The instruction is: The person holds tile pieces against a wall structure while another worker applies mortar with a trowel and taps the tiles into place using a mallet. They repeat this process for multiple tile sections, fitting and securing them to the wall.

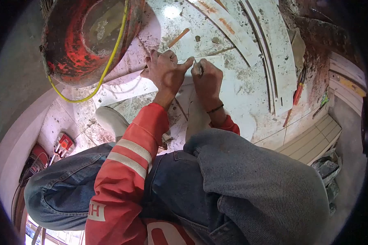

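Observation:
My left hand (167, 73) is spread over a white panel (216, 61) on the floor, its thumb stretched toward my right hand. Closed around a short, thin tool with a pale tip (196, 64), my right hand (208, 81) is lowered to the same panel. The fingers hide most of this tool, and I cannot tell its kind. My left thumb is right beside the tip. A flat orange-brown stick (178, 37) lies just beyond my hands.
A dirty red tub (65, 51) with murky water stands at upper left, a yellow cord (110, 67) across it. Curved white strips (274, 53) lie at right, near a red-handled tool (299, 92). A red tool (63, 145) is at left. My shoe (111, 121) is close by.

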Demonstrator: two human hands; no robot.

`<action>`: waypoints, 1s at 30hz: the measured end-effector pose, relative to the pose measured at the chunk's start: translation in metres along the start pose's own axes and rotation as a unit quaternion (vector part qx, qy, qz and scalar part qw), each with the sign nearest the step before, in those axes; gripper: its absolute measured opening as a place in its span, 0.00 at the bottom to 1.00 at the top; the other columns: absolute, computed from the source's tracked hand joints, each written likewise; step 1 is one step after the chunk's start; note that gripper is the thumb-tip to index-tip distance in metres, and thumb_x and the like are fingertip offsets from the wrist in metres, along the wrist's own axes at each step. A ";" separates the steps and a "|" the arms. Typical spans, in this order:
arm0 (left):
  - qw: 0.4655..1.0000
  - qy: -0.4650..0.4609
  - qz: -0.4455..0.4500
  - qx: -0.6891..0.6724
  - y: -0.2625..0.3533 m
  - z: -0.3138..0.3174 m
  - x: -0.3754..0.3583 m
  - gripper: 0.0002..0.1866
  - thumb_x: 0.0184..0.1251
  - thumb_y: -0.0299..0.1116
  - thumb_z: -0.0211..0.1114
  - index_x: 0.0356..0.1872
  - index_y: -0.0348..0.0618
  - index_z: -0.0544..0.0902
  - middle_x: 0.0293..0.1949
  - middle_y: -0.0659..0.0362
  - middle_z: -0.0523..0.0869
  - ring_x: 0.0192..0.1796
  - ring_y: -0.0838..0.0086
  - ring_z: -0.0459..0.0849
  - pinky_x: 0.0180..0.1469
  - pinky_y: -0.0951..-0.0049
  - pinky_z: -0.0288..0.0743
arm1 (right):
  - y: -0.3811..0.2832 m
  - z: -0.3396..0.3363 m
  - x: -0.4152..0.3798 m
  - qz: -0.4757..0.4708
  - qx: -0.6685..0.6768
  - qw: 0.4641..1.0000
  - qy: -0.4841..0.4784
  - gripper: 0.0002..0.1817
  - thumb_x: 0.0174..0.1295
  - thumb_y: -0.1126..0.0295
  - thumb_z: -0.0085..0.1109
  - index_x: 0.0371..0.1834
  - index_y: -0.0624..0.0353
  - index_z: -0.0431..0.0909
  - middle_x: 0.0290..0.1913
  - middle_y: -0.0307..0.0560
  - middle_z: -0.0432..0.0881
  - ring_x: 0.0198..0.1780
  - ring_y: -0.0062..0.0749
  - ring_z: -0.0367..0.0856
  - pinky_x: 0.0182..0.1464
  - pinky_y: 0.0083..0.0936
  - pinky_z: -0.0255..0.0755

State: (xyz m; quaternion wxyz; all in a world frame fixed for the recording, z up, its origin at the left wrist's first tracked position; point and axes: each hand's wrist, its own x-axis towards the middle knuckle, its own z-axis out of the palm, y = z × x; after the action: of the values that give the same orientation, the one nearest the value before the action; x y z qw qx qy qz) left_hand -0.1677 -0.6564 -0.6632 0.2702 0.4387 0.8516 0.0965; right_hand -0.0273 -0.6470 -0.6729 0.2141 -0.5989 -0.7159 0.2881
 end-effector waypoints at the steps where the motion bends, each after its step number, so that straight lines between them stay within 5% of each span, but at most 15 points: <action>1: 1.000 0.000 0.003 -0.006 0.000 -0.001 0.002 0.31 0.46 0.66 0.78 0.38 0.49 0.91 0.65 0.45 0.77 0.68 0.39 0.72 0.56 0.22 0.65 | 0.000 0.000 0.001 -0.005 0.000 1.000 0.003 0.08 0.63 0.69 0.65 0.32 0.61 0.77 0.29 0.56 0.81 0.34 0.57 0.84 0.37 0.47 0.76; 3: 1.000 0.001 0.005 -0.012 0.000 -0.001 0.005 0.30 0.46 0.65 0.78 0.38 0.49 0.91 0.65 0.44 0.77 0.68 0.39 0.72 0.56 0.22 0.64 | -0.003 -0.002 -0.003 0.044 0.009 0.999 -0.027 0.08 0.63 0.69 0.64 0.32 0.60 0.78 0.30 0.56 0.81 0.34 0.57 0.84 0.37 0.47 0.77; 9: 0.999 -0.003 -0.009 -0.031 0.003 -0.003 0.006 0.30 0.46 0.65 0.79 0.35 0.48 0.90 0.67 0.43 0.76 0.67 0.39 0.73 0.56 0.21 0.62 | 0.001 0.003 -0.002 -0.001 0.006 1.000 0.007 0.09 0.65 0.68 0.63 0.31 0.60 0.77 0.28 0.57 0.80 0.32 0.57 0.83 0.35 0.46 0.76; 15: 1.000 0.013 -0.006 -0.006 0.009 -0.008 -0.004 0.28 0.46 0.63 0.80 0.34 0.48 0.89 0.59 0.47 0.77 0.68 0.44 0.72 0.57 0.21 0.62 | -0.006 -0.001 0.011 0.010 0.001 1.000 -0.001 0.08 0.66 0.70 0.63 0.31 0.61 0.78 0.29 0.57 0.82 0.33 0.59 0.83 0.36 0.46 0.76; 18: 1.000 -0.006 -0.002 0.003 0.000 -0.012 -0.003 0.31 0.47 0.61 0.80 0.46 0.51 0.87 0.59 0.50 0.76 0.69 0.47 0.70 0.59 0.20 0.62 | -0.001 -0.012 0.006 0.033 0.065 0.997 0.040 0.07 0.67 0.71 0.62 0.35 0.64 0.81 0.33 0.58 0.84 0.35 0.57 0.84 0.38 0.42 0.77; 20: 0.979 -0.009 0.197 0.060 -0.018 -0.026 -0.020 0.40 0.47 0.60 0.80 0.62 0.56 0.80 0.61 0.51 0.73 0.70 0.51 0.69 0.60 0.21 0.62 | 0.021 -0.025 -0.004 0.037 0.084 0.992 0.085 0.07 0.68 0.71 0.62 0.37 0.65 0.82 0.35 0.58 0.84 0.36 0.55 0.84 0.40 0.40 0.77; 21: 0.969 -0.075 0.211 0.101 -0.022 -0.037 -0.025 0.52 0.44 0.61 0.82 0.72 0.56 0.71 0.64 0.53 0.71 0.71 0.53 0.67 0.60 0.23 0.62 | 0.030 -0.034 -0.009 0.047 0.103 0.985 0.129 0.08 0.69 0.70 0.62 0.40 0.66 0.82 0.37 0.59 0.85 0.38 0.53 0.85 0.42 0.39 0.77; 24: 0.940 -0.093 0.297 0.138 -0.042 -0.050 -0.025 0.55 0.42 0.61 0.82 0.74 0.55 0.69 0.65 0.53 0.70 0.70 0.53 0.67 0.63 0.25 0.61 | 0.048 -0.065 -0.029 0.087 0.056 0.975 0.195 0.08 0.70 0.71 0.62 0.42 0.67 0.83 0.38 0.52 0.83 0.38 0.45 0.80 0.43 0.36 0.75; 30: 0.926 -0.092 0.330 0.158 -0.026 -0.059 -0.009 0.54 0.42 0.50 0.85 0.72 0.42 0.68 0.60 0.47 0.71 0.64 0.50 0.73 0.65 0.45 0.69 | 0.094 -0.069 -0.076 0.144 -0.036 0.974 0.172 0.10 0.69 0.69 0.62 0.47 0.63 0.85 0.41 0.53 0.82 0.44 0.47 0.81 0.48 0.39 0.73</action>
State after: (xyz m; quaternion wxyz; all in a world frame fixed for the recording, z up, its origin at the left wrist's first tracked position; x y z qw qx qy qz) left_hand -0.2136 -0.6747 -0.6208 0.2277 0.7388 0.6343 0.0037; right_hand 0.1009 -0.6998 -0.6820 0.2683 -0.7438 -0.5842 0.1829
